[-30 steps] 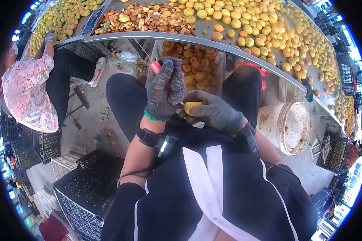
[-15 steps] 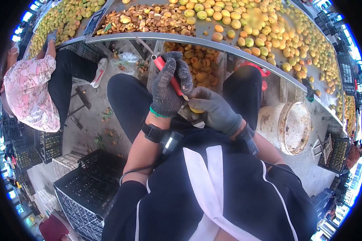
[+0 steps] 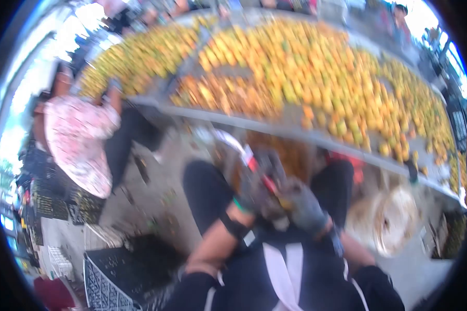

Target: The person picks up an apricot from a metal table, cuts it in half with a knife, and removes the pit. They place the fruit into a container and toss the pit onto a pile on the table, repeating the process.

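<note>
The whole view is smeared by motion. My left hand (image 3: 262, 184), in a dark grey knit glove with a green cuff, is wrapped round a red-handled knife (image 3: 252, 165). A pale, blurred strip runs up and left from the handle's upper end. Against it, my right hand (image 3: 307, 206), in a grey glove, has its fingers closed on a small yellow apricot (image 3: 284, 202) at the handle's lower end. Both hands are over my lap, close together. Beyond them, under the table edge, is a container of orange halved fruit (image 3: 285, 150), too blurred for detail.
A metal table (image 3: 228, 118) bears heaped apricots (image 3: 316, 72) and a brown-orange pile of pieces (image 3: 223, 96). A stained white bucket (image 3: 394, 220) stands at right, a black crate (image 3: 135, 264) at lower left. A person in a pink patterned top (image 3: 78, 140) sits at left.
My view has tilted upward, so the table, hands and bucket sit lower and further right, and people beyond the table show. My hands keep their hold on the knife and the apricot.
</note>
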Action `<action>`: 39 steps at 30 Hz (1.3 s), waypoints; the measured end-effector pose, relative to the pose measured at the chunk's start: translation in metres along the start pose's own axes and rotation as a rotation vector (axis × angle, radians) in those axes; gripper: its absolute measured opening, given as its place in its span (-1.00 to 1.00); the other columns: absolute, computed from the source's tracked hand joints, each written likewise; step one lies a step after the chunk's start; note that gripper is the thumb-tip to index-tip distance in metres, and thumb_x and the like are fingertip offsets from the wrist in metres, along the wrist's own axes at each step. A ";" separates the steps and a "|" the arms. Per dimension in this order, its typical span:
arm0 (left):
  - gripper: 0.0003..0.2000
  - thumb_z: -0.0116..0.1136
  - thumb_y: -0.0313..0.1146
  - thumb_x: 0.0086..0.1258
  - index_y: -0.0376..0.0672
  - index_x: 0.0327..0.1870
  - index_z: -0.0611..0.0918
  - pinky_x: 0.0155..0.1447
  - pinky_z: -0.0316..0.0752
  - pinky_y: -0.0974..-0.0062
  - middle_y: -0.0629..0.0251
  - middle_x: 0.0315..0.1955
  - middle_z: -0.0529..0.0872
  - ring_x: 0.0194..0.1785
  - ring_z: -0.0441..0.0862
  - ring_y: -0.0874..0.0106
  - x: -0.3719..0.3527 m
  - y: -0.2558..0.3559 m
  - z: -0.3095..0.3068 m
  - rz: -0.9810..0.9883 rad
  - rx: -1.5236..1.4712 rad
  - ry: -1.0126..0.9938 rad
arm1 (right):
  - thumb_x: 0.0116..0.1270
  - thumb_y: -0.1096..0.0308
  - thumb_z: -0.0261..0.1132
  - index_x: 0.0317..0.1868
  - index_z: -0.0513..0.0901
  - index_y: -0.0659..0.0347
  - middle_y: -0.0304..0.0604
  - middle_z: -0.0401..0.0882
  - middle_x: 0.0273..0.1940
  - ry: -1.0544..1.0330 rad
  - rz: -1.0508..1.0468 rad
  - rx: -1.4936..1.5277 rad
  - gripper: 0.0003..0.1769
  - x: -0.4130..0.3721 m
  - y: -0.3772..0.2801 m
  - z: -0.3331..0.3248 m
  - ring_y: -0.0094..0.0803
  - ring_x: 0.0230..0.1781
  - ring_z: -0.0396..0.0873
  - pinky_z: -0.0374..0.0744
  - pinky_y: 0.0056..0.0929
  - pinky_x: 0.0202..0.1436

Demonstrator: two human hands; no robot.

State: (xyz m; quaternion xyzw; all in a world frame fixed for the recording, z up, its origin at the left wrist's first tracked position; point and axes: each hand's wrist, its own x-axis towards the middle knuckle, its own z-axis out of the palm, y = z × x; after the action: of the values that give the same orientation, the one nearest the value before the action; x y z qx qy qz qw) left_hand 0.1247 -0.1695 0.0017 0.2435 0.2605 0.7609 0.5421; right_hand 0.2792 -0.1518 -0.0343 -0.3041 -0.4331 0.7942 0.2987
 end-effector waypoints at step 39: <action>-0.80 0.13 -0.32 0.48 -0.21 -0.01 0.55 -0.51 0.27 0.61 0.40 -0.59 0.47 -0.62 0.33 0.60 -0.003 0.017 -0.006 0.002 0.093 0.027 | 0.41 0.43 0.21 0.09 0.55 0.27 -0.10 0.59 0.00 -0.034 0.346 0.144 -0.73 -0.009 -0.013 0.012 -0.28 0.05 0.57 0.54 -0.30 0.23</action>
State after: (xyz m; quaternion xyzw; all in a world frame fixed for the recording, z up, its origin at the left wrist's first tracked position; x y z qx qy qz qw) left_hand 0.1096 -0.1782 0.0077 0.2586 0.3026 0.7517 0.5258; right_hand 0.2785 -0.1592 -0.0159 -0.3383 -0.3215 0.8677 0.1714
